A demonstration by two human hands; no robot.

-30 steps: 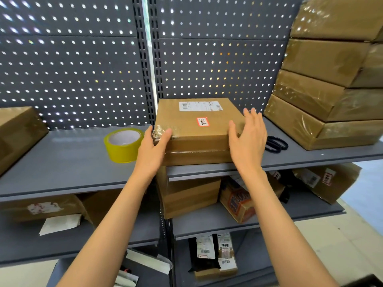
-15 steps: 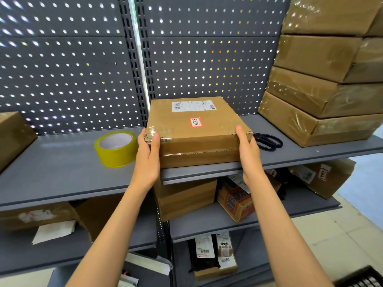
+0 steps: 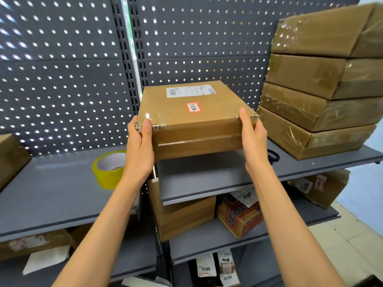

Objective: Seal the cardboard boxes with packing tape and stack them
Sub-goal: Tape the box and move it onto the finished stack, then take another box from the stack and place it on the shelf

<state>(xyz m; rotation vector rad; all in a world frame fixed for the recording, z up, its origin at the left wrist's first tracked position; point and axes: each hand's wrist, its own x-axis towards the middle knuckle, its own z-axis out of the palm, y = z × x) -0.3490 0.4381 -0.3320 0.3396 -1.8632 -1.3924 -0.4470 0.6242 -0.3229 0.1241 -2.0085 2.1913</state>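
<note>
Above the shelf's (image 3: 217,179) front edge, left hand (image 3: 139,146) and right hand (image 3: 253,139) clasp opposite near corners of the taped cardboard box (image 3: 192,125), lifted clear.

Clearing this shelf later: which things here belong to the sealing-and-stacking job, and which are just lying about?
Job: held box, left hand, right hand, stack of sealed boxes, yellow tape roll.
Lying about: scissors, printed carton and other parcels on the lower shelves.

I have a single head-worn view, looking forward and slightly down at grey shelving (image 3: 62,195) with a pegboard back (image 3: 62,79) close ahead. Both forearms reach in from the near edge; floor shows far right.
</note>
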